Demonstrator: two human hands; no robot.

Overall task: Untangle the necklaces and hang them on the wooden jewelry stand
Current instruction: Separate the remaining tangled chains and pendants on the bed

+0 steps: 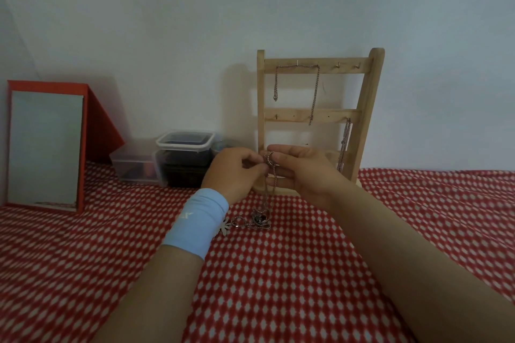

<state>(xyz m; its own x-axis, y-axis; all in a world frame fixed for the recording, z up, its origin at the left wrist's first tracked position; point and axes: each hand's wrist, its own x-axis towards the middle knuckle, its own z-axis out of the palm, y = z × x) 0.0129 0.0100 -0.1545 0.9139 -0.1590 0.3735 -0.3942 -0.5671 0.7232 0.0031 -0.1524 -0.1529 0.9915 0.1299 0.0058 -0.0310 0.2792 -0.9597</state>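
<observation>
While one knotted chain (269, 164) is held up in front of a wooden jewelry stand (370, 108), the left hand (237, 172) pinches it between thumb and curled fingers. The right hand (298, 172) grips the same chain at its fingertips, the other fingers stretched toward the left. The chain drops to one tangle (259, 218) lying on the red-and-white cloth (278, 287) over the worktop, a single flower-shaped pendant (224, 227) at its edge.

Two chains are on the stand: one draped chain (317, 92) hangs across the top rail's hooks, and one side chain (344, 145) hangs at the right end of the middle rail.

One light blue wristband (198, 223) on the left wrist carries a white mark too blurred to read. At left stand one red-framed mirror (44, 147), one low clear box (133, 168) and one lidded tub (185, 142).
</observation>
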